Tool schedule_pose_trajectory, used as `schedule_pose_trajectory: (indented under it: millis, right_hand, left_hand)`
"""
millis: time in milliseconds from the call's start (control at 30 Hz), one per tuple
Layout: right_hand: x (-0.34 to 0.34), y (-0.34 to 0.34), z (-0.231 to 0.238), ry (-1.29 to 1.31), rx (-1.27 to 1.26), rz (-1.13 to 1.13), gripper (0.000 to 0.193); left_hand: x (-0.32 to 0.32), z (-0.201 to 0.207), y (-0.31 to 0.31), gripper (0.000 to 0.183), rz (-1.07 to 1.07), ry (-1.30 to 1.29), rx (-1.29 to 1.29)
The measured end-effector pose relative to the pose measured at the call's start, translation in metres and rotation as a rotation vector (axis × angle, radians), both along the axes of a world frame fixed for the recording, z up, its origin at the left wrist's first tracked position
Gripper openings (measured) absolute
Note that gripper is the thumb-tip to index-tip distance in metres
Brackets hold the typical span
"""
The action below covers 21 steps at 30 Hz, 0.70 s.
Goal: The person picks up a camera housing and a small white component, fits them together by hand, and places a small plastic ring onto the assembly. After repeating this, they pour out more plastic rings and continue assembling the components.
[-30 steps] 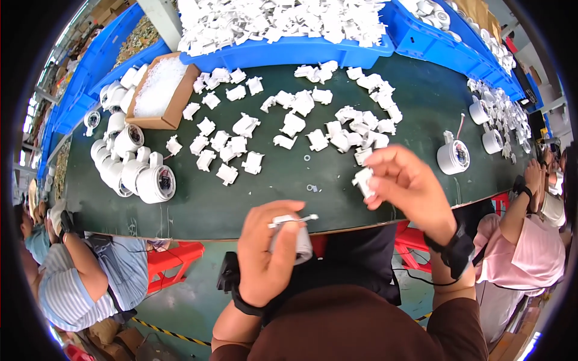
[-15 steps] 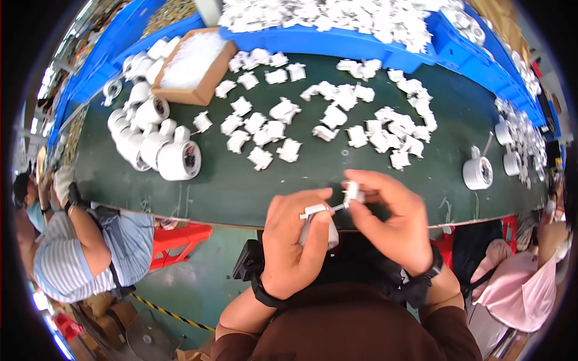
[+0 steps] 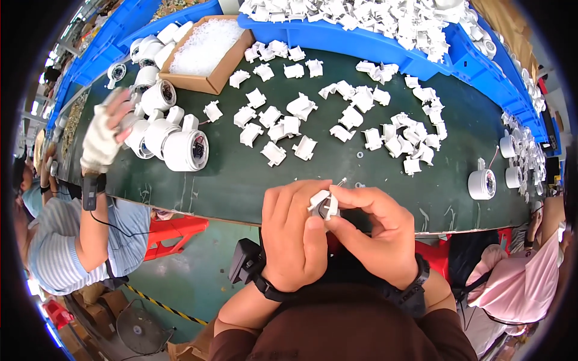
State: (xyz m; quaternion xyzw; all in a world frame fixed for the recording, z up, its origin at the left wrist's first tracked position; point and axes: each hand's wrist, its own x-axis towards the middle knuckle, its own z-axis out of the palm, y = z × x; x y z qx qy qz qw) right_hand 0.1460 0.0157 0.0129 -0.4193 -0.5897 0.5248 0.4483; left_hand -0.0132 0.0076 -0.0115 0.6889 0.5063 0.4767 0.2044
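Close to the table's near edge, my left hand (image 3: 295,237) is closed around a white plastic housing (image 3: 320,197), most of it hidden by my fingers. A dark patch shows in the middle of it. My right hand (image 3: 380,231) pinches a small white plastic bracket (image 3: 332,207) against the housing, thumb below and forefinger above. A thin wire end (image 3: 342,182) sticks out above the right fingertips. Beyond my hands, several loose white brackets (image 3: 305,147) of the same kind lie scattered over the green table (image 3: 241,183).
White round camera housings (image 3: 185,150) are grouped at the left, and a co-worker's gloved hand (image 3: 103,135) hovers beside them. A cardboard box (image 3: 208,83) holds clear small parts. Blue bins (image 3: 349,41) line the back. One housing (image 3: 481,183) stands at the right.
My right hand has brought the bracket from a small distance up against the housing in my left hand. The co-worker's gloved hand has come in over the housings at the left.
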Motion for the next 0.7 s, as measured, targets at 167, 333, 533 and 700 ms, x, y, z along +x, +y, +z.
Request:
schedule_pose_trajectory:
  millis: [167,333,533,700]
  right_hand:
    - [-0.007,-0.009,-0.007,-0.053,0.127,-0.105,0.040]
    - [-0.013,-0.009,-0.014,-0.137,0.311,-0.167,0.041]
    - [-0.010,-0.005,-0.011,-0.110,0.313,-0.150,0.033]
    - [0.013,0.018,0.004,-0.076,-0.136,-0.177,0.018]
  left_hand:
    - [0.004,-0.003,-0.001,0.041,0.020,0.033,0.027]
    - [0.010,-0.002,-0.001,0.046,0.057,0.036,0.018]
    - [0.005,-0.003,0.000,0.035,0.018,0.116,0.114]
    - [-0.010,0.006,0.001,0.020,0.042,0.179,0.037]
